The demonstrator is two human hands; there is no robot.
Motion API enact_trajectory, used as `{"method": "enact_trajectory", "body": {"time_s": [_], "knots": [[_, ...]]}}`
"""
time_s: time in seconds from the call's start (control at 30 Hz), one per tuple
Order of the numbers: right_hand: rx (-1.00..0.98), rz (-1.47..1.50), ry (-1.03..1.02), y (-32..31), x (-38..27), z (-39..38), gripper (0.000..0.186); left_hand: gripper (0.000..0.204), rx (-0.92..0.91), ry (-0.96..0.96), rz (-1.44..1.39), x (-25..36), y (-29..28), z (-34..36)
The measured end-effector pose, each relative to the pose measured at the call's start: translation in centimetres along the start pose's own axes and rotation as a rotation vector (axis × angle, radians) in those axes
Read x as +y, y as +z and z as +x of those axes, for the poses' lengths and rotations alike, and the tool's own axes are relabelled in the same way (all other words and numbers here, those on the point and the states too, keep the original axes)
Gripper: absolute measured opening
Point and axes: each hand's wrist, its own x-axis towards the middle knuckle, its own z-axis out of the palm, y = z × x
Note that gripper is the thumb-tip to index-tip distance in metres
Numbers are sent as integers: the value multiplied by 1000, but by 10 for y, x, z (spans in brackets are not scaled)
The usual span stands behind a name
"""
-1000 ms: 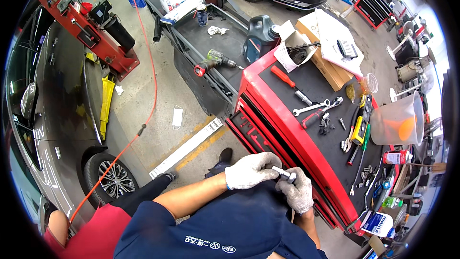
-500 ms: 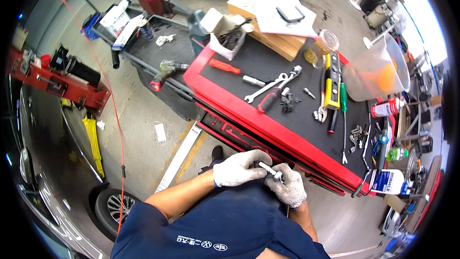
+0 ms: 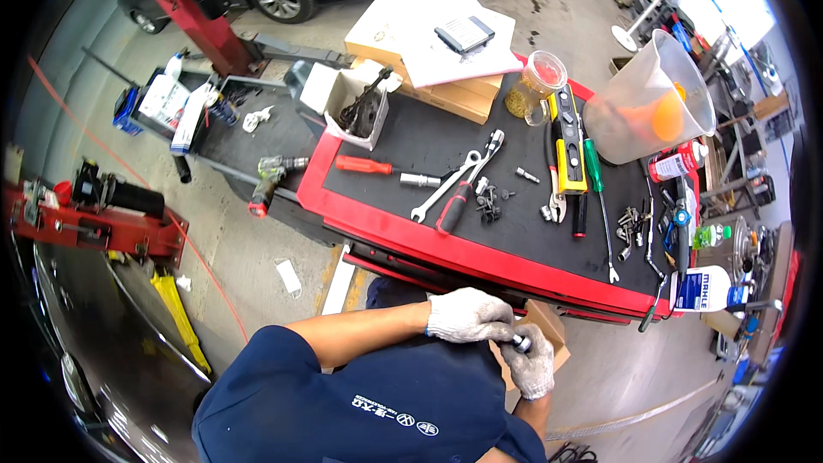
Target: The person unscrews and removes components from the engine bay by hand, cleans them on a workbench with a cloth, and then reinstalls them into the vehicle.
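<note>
Both my hands wear whitish knitted gloves and meet in front of my navy shirt, below the red tool cabinet (image 3: pixel 476 250). Between them is a small shiny metal socket (image 3: pixel 520 343), mostly covered by fingers. My right hand (image 3: pixel 529 366) is closed around it. My left hand (image 3: pixel 470 315) has its fingers pressed together at the socket's other side, their tips partly hidden. An open brown cardboard box (image 3: pixel 549 330) shows just behind my right hand. On the cabinet top lie a combination wrench (image 3: pixel 446 189), a ratchet (image 3: pixel 471 184) and a red-handled screwdriver (image 3: pixel 364 165).
Small bolts, pliers, a yellow level (image 3: pixel 567 141) and a green screwdriver (image 3: pixel 593 163) cover the cabinet's right half. A clear plastic jug (image 3: pixel 639 120) stands behind them. A cordless drill (image 3: pixel 270 178) rests on the cart at left. Cars stand at left and at the back.
My hands have moved right in the view and closed more tightly around the socket, hiding its shaft. The view has turned, and the cardboard box now shows beside my right hand.
</note>
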Motion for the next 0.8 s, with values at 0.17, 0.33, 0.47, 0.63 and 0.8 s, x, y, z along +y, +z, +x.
{"method": "enact_trajectory", "body": {"time_s": [0.17,0.33,0.47,0.63,0.8], "knots": [[203,37,207,49,-17,-38,24,41,-190,71,-40,-20,-14,-4],[342,-178,402,70,-42,-75,42,38,-579,101,37,-11,-9,24],[497,-48,418,77,-28,-81,34,34,-631,-35,107,8,15,53],[618,107,371,67,22,-158,27,38,-774,-151,-110,-1,109,60],[837,133,469,53,67,-267,33,44,-1140,7,229,23,240,98]]}}
